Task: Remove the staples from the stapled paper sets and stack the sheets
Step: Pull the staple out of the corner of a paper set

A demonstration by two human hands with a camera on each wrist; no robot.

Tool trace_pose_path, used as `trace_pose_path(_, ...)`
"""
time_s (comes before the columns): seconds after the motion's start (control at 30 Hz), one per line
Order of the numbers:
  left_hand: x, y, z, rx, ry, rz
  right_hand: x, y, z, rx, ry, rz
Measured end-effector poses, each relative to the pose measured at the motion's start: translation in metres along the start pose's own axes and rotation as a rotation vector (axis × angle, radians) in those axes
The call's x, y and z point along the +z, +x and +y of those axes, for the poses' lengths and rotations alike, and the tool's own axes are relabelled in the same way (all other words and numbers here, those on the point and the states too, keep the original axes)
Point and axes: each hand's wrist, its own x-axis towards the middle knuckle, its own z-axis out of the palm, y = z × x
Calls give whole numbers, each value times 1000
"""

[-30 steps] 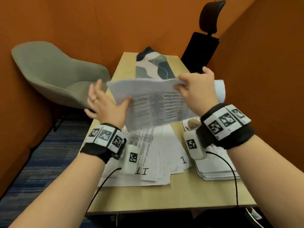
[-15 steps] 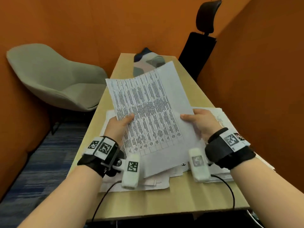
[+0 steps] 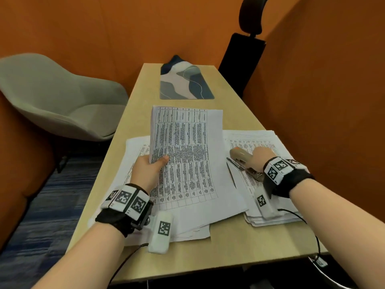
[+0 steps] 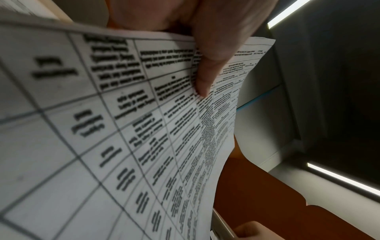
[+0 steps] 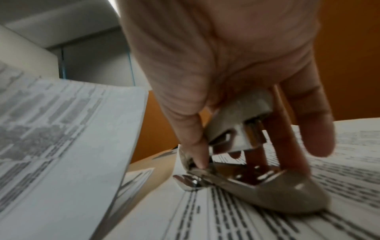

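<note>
A: How far along can the work be judged to be?

B: Partway, it would seem. A stapled paper set [image 3: 183,155] is held up by the left hand [image 3: 149,170], thumb pinched over its left edge with the fingers curled behind, above the desk [image 3: 231,247]. No staple can be made out on it in any view, so whether it is bound cannot be told.

A: And the tool?

B: The staple remover [image 3: 242,160], a beige and chrome stapler-shaped tool, lies on the right-hand paper pile [image 3: 268,213], just right of the held set. It is being gripped by the right hand [image 3: 261,154]: in the right wrist view the thumb and fingers [image 5: 308,128] are closed around its body [image 5: 255,164], with its base resting on the printed sheet.

A: What is counted as done?

B: Loose sheets [image 3: 187,228] are spread in an untidy layer under and to the left of the held set; those are likely the ones already freed, though not yet squared. The thicker pile right of the held set is probably still to be worked, but that is a judgement only.

A: What is left, then?

B: The tool has yet to be lifted and brought to the held set's corner; the remaining sets are to be treated likewise, and the sheets gathered into one stack.
</note>
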Motion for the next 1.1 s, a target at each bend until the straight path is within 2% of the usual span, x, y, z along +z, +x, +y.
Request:
trace_pose_path(0.17,0,-2,-1,-20,68,-13,4,11,-1,38,99,58)
trace_pose_path(0.33,1,-3,1,-34,71,-10,7,15,-12,1,123,68)
trace_pose_path(0.4,1,-4,2,-37,67,-10,5,16,-12,22,238,88)
trace_pose_path(0.43,1,-5,2,-38,69,-9,2,16,-12,40,357,127)
trace_pose_path(0.5,1,-6,4,-33,68,-8,-8,13,-12,65,671,297)
trace_pose_path(0.57,2,-6,5,-22,81,-9,-23,7,-17,-8,1079,499)
trace_pose_path(0.6,3,-6,6,-14,86,-9,-33,2,-20,-90,1290,552)
trace_pose_path(0.67,4,-7,5,-2,98,-2,-54,-8,-29,-263,1600,569)
trace_pose_path(0.73,4,-7,4,11,119,-10,-69,-16,-38,-369,1760,567)
trace_pose_path(0.83,5,-9,1,42,150,-28,-70,-19,-49,-464,1754,539)
trace_pose_path(0.93,6,-11,0,75,157,-34,-59,-17,-54,-488,1752,477)
trace_pose_path(1.1,6,-16,1,120,163,-43,-62,-17,-54,-505,1744,479)
